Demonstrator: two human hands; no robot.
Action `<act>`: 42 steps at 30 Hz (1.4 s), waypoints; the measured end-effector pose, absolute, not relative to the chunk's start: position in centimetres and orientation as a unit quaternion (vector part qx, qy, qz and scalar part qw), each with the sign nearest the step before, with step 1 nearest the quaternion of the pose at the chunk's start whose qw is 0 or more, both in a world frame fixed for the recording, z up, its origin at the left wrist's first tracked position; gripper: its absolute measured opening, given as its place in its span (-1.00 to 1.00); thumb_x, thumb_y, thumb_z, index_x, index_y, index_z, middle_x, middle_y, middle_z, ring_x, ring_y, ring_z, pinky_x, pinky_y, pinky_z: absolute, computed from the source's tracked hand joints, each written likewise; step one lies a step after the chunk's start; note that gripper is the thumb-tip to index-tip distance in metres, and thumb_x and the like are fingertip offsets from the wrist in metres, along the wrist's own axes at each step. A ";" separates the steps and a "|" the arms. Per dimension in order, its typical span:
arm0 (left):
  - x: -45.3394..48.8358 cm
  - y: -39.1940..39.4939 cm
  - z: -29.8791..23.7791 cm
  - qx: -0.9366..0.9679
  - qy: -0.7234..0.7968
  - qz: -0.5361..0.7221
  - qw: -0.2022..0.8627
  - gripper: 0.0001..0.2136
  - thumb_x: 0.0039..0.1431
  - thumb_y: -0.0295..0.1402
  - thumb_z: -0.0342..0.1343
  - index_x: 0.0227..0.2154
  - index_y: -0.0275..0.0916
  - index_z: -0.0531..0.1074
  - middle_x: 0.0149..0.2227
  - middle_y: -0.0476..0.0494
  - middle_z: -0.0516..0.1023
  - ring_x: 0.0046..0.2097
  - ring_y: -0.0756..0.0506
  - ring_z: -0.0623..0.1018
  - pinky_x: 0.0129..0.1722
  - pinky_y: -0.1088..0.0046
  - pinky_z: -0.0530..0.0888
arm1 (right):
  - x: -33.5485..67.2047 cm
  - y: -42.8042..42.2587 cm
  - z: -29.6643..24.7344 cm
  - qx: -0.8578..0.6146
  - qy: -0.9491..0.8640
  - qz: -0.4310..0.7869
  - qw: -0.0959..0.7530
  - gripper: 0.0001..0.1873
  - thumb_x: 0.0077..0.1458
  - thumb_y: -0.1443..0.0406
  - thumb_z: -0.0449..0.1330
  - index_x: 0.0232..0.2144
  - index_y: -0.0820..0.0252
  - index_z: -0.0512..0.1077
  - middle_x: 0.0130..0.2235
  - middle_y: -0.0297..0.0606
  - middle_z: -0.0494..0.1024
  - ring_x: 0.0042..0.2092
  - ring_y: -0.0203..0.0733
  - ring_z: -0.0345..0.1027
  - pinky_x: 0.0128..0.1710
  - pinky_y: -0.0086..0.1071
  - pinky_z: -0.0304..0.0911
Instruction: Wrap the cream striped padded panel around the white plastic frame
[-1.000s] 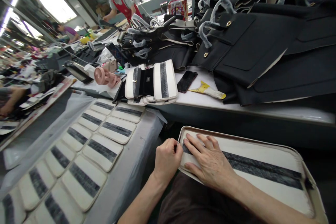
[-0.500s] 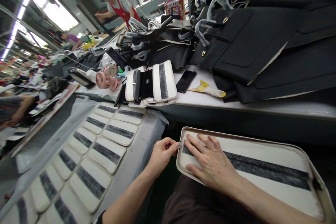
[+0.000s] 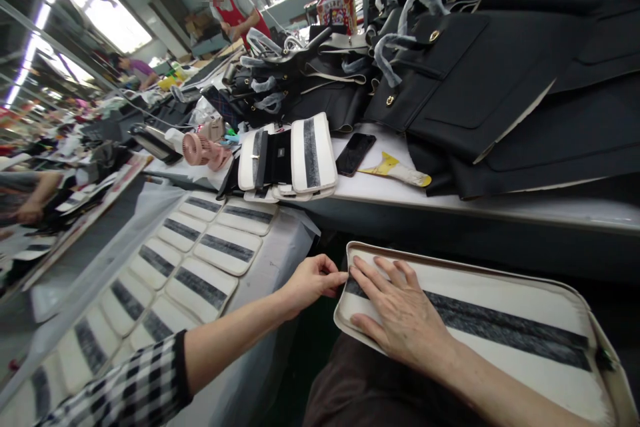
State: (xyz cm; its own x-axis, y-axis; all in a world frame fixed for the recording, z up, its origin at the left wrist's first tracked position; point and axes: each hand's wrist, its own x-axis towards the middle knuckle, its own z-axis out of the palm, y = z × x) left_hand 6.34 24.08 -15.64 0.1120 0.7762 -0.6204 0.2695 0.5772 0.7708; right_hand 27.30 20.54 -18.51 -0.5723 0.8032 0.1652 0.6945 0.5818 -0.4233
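A long white bag panel (image 3: 500, 293) with rounded corners, a raised tan rim and dark strips along its middle lies across my lap. My right hand (image 3: 400, 300) rests flat on its left end, fingers spread over the dark strip. At the panel's left edge is my left hand (image 3: 317, 280), thumb and forefinger pinched together with the fingertips at the rim. Whatever sits between those fingertips is too small to make out. A small dark fitting (image 3: 606, 359) shows at the panel's right end.
Left, a covered table (image 3: 265, 280) bears rows of white pieces with dark stripes. Ahead, a bench holds striped flaps (image 3: 313, 153), a phone (image 3: 355, 153), a yellow-and-white tool (image 3: 397, 170), a pink fan (image 3: 200, 149) and black bags (image 3: 465, 80). Other people work farther off.
My left hand has shifted slightly up, and its forearm has swung higher, bringing a checked sleeve into view. My right hand stays flat on the panel. The person in red has lowered their arms.
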 end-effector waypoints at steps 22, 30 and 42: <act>5.3 25.8 -19.8 0.501 0.575 0.194 0.617 -0.62 0.08 -0.07 0.24 -0.39 -0.18 0.18 -0.53 0.13 0.29 -0.51 0.05 0.32 -0.55 0.55 0.28 | 26.1 22.1 -19.3 -0.439 -0.864 0.173 0.177 -0.22 0.22 -0.02 0.09 0.35 0.19 0.01 0.34 -0.30 0.15 0.27 0.12 0.00 0.25 0.03 -0.24; 5.4 23.5 -19.4 0.598 0.584 0.264 0.482 -0.72 0.19 -0.13 0.18 -0.29 -0.19 0.24 -0.41 0.09 0.27 -0.38 0.02 0.31 -0.37 0.49 0.31 | 27.4 22.0 -17.9 -0.468 -0.695 0.434 0.332 -0.25 0.06 0.08 0.29 0.25 0.02 0.19 0.32 -0.22 0.18 0.30 -0.01 0.04 0.28 -0.07 -0.06; 10.5 25.2 -13.3 0.960 0.192 0.022 0.202 -0.63 0.14 -0.57 0.03 -0.01 -0.10 0.40 -0.05 -0.06 0.46 -0.03 -0.12 0.42 0.01 0.29 0.31 | 41.9 19.5 -12.6 -0.392 -0.184 0.560 0.706 -0.71 0.13 0.11 0.23 -0.28 0.21 0.57 -0.31 -0.22 0.59 -0.32 -0.26 0.42 -0.25 -0.39 0.36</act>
